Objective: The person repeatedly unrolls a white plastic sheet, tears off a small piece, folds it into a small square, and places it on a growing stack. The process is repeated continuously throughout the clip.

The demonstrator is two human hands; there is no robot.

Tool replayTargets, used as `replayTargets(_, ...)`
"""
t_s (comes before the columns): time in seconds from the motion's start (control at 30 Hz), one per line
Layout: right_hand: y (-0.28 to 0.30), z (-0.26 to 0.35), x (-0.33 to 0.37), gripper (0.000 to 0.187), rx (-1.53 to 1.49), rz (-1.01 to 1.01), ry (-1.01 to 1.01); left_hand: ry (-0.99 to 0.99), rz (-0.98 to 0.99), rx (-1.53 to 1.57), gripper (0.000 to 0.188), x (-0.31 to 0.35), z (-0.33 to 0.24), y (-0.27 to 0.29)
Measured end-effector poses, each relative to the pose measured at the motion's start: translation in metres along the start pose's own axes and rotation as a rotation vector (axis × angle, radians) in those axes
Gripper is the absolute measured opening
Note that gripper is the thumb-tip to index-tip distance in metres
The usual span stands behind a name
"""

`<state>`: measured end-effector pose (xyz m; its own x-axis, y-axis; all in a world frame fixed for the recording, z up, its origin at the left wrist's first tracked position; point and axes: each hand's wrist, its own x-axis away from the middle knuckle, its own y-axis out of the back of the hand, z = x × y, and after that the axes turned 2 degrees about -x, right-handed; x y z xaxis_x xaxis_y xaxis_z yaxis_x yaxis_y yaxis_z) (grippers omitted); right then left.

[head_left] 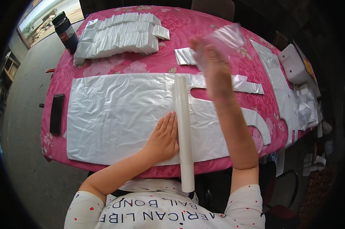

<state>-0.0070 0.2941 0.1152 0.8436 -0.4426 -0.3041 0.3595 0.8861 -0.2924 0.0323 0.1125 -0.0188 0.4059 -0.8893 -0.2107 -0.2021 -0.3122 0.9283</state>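
Observation:
My left hand (164, 137) lies flat on a stack of white plastic carrier bags (111, 114), fingers straight and close together. Its side touches a long whitish tube (185, 133) lying across the stack, whose near end juts past the table edge. The stack's cut-out handle straps (258, 124) point right. My right hand (214, 68) is raised over the far side, smeared by motion. A thin clear plastic bag (229, 36) trails from its fingers, also blurred. Just left of that hand, a small folded plastic bag (184, 56) rests on the cloth.
Rows of folded bags (121, 36) stand at the far left, beside a dark jar (65, 32). A black phone (57, 114) lies near the left edge of the pink flowered tablecloth (58, 82). More flat bags (273, 72) and a white container (292, 65) are at right.

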Motion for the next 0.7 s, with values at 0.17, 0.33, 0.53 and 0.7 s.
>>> replayTargets(0.17, -0.157, -0.105, 0.073, 0.027, 0.574, 0.602, 0.033, -0.065, -0.212, -0.114, 0.060, 0.006, 0.007, -0.019)
replayTargets(0.33, -0.204, -0.189, 0.099, 0.039, 0.853, 0.731, 0.021, -0.068, -0.132, -0.155, 0.058, -0.005, 0.004, -0.029)
replayTargets(0.53, -0.162, -0.096, 0.106, 0.059, 0.619, 0.878, 0.059, 0.046, -0.276, 0.244, 0.055, 0.003, 0.011, -0.003)
replayTargets(0.7, -0.039, -0.031, 0.114, 0.042, 0.837, 0.538, 0.340, 0.245, -0.338, 1.207, 0.049, -0.041, 0.048, 0.029)
